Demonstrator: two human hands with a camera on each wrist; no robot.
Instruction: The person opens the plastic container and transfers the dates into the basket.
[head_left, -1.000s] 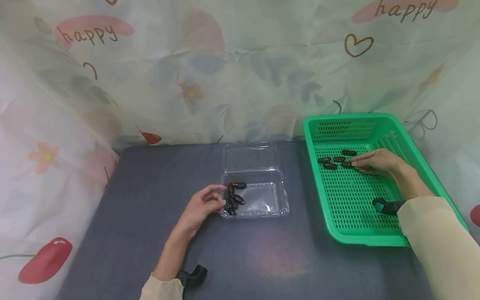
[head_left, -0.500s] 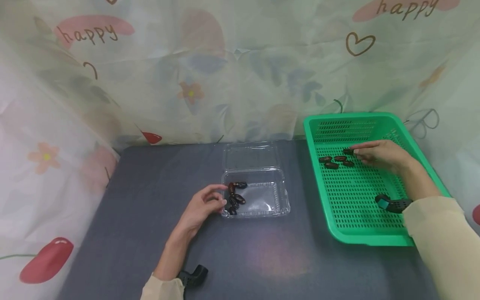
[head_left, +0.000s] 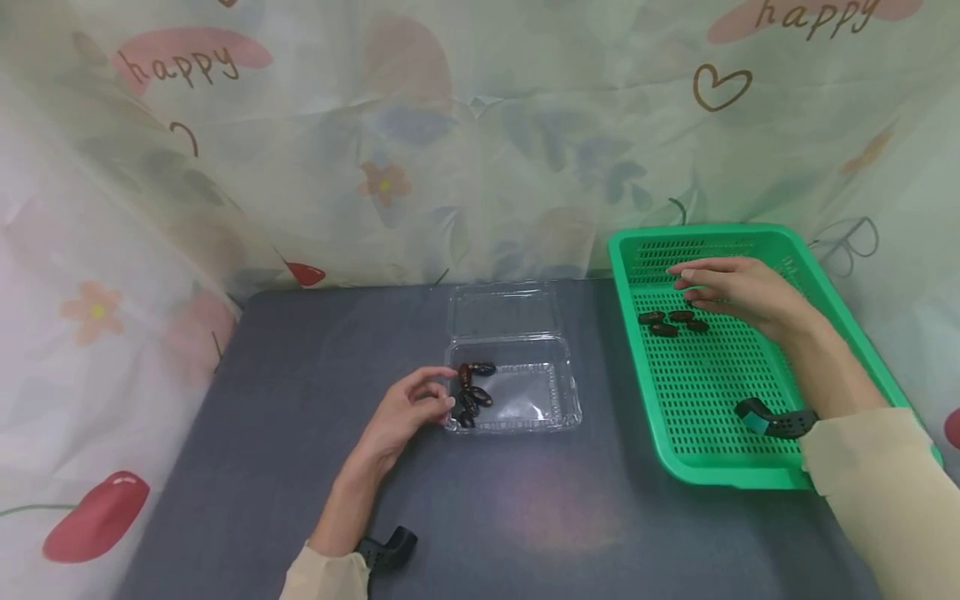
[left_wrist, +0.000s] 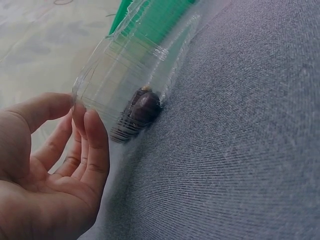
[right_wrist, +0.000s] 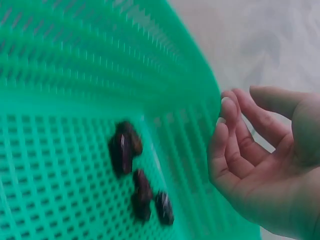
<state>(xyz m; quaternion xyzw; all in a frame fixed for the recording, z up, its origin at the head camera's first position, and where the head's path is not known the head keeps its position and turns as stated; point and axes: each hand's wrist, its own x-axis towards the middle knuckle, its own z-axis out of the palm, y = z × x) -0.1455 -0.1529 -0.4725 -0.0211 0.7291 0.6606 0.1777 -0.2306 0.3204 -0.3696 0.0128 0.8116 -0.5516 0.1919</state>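
Observation:
My left hand (head_left: 405,408) holds the left rim of a clear plastic clamshell box (head_left: 525,400), its fingertips at the box's edge in the left wrist view. Several dark dates (head_left: 480,396) lie bunched along the box's left side. My right hand (head_left: 738,292) hovers over the far part of a green basket (head_left: 652,417), fingers loosely bent, and no date shows between them in the right wrist view. Below its fingertips lie several dates (right_wrist: 142,195) on the basket's slotted floor; the hand partly hides the farthest one in the head view.
The clamshell's lid (head_left: 504,310) lies folded back towards the patterned curtain (head_left: 480,167). Grey cloth (head_left: 315,358) covers the table. The basket's raised walls stand around the right hand, with the box to its left.
My right hand has gone from a near date to the farthest one, then lifted up and left with its fingers loosened. The left hand stays at the box rim.

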